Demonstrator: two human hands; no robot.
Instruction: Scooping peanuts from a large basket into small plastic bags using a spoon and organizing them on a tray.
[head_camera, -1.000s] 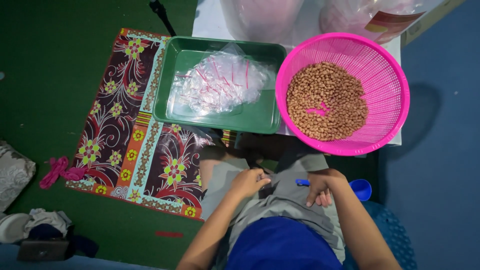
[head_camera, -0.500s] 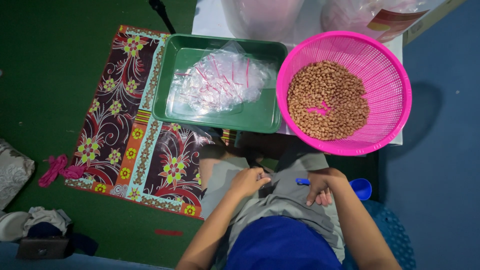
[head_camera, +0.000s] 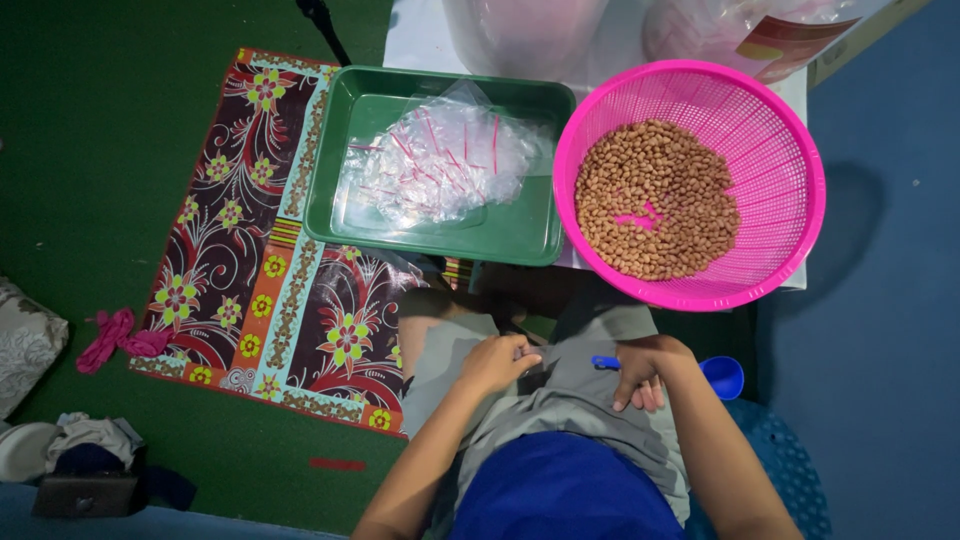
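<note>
Floor cloth (head_camera: 250, 250), one, patterned in flowers, lies spread beside your knees so work stays off the green carpet. On it sits one green tray (head_camera: 520, 235) holding a loose heap of clear small bags (head_camera: 435, 160), too tangled to count. One pink basket (head_camera: 790, 160) keeps the peanuts (head_camera: 655, 200) together, within reach. Your left hand (head_camera: 497, 362) pinches the grey fabric on your lap; your right hand (head_camera: 640, 370) rests curled beside one blue scoop (head_camera: 722, 375), whether gripping it I cannot tell.

Dark green floor (head_camera: 120, 130), blue carpet (head_camera: 880, 300) rightward, flowered mat (head_camera: 250, 270) between, dim light.
</note>
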